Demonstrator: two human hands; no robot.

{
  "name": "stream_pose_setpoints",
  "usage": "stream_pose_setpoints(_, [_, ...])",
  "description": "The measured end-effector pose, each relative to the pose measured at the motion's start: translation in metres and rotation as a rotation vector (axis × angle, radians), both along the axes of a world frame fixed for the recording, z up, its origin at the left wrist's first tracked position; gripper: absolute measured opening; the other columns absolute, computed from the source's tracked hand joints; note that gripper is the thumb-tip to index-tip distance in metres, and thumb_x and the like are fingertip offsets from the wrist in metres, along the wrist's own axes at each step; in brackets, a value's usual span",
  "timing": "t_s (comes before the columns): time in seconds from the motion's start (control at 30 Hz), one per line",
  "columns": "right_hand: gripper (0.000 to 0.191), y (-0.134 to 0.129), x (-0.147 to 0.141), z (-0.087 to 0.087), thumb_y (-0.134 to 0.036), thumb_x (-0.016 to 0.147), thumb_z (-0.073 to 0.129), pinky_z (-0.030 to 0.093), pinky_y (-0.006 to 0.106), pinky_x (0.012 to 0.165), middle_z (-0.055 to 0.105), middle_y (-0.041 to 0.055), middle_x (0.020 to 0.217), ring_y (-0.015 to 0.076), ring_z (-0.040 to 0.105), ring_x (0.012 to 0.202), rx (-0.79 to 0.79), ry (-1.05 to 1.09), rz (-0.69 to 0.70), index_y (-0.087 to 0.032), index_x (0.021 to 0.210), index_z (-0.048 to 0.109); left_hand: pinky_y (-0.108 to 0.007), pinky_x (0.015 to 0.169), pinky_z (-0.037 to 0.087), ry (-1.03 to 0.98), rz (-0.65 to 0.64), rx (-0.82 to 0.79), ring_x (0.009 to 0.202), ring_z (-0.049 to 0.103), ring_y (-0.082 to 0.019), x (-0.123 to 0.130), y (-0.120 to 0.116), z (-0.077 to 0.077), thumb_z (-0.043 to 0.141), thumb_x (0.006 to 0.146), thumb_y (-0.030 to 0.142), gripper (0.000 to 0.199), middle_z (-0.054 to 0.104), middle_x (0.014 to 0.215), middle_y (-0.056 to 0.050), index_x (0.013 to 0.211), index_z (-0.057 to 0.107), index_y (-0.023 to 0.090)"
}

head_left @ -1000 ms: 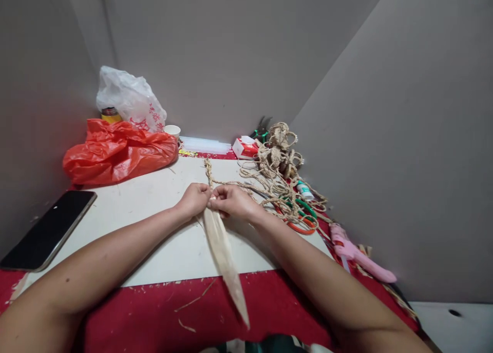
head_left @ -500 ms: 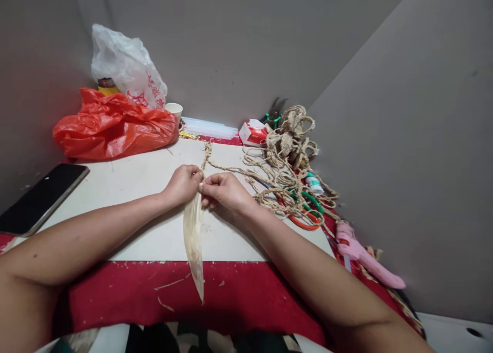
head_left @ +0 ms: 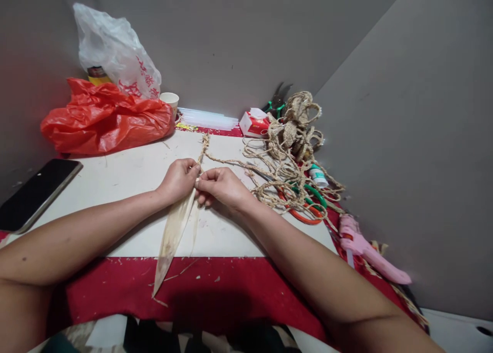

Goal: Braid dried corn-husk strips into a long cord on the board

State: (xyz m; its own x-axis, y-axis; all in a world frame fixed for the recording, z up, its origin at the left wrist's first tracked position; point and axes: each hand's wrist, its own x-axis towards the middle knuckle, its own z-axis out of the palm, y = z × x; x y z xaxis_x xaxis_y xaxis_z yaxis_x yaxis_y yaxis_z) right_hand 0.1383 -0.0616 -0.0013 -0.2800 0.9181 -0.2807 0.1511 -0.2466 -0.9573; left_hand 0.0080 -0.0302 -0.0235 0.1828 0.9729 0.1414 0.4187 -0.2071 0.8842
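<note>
A pale dry husk strip (head_left: 172,235) hangs from between my hands over the near edge of the white board (head_left: 127,176), its pointed tip lying over the red cloth (head_left: 127,291). My left hand (head_left: 180,180) is closed on the braided cord (head_left: 205,143), where the cord meets the strip. Touching it on the right, my right hand (head_left: 217,186) pinches the strip's upper end. A thinner strip hangs just below my right fingers. The cord runs away from me up the board, and a thin twisted rope (head_left: 231,162) leads right from it.
A tangled rope pile (head_left: 283,181), scissors with orange and green handles (head_left: 308,217), a white-green bottle (head_left: 318,176) and a pink glue gun (head_left: 370,250) lie right. Left are a phone (head_left: 38,194) and red bag (head_left: 111,119). A paper cup (head_left: 170,100) and tissue pack (head_left: 254,122) stand behind.
The strip's lower end has swung left, and a thinner strip now shows apart from it. My hands stay together at the same place on the cord. The view has shifted slightly.
</note>
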Motion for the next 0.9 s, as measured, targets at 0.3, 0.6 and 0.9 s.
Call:
stream_pose_setpoints(0.3, [0.015, -0.004, -0.009, -0.004, -0.014, 0.067, 0.053, 0.035, 0.016, 0.034, 0.048, -0.0052, 0.039, 0.0064, 0.043, 0.032, 0.164, -0.045, -0.099, -0.018, 0.058, 0.042, -0.023, 0.055, 0.037, -0.093, -0.028, -0.018, 0.055, 0.048, -0.011, 0.002, 0.002, 0.0, 0.047, 0.078, 0.029, 0.023, 0.055, 0.056, 0.0, 0.062, 0.054, 0.014])
stream_pose_setpoints(0.6, [0.012, -0.003, -0.012, -0.006, -0.017, 0.062, 0.052, 0.029, 0.018, 0.034, 0.045, -0.006, 0.036, 0.0066, 0.041, 0.032, 0.233, -0.185, -0.179, -0.019, 0.055, 0.043, -0.022, 0.056, 0.036, -0.131, -0.045, -0.014, 0.057, 0.046, -0.011, 0.004, 0.004, -0.003, 0.047, 0.076, 0.028, 0.021, 0.053, 0.056, 0.001, 0.06, 0.053, 0.015])
stream_pose_setpoints(0.9, [0.012, 0.005, 0.0, -0.007, -0.02, 0.065, 0.054, 0.029, 0.017, 0.032, 0.05, -0.0043, 0.043, 0.0053, 0.038, 0.031, 0.127, -0.07, -0.297, -0.018, 0.058, 0.045, -0.021, 0.05, 0.031, -0.195, 0.019, -0.094, 0.047, 0.041, -0.009, 0.004, 0.003, -0.002, 0.049, 0.077, 0.029, 0.019, 0.047, 0.049, 0.004, 0.066, 0.057, 0.015])
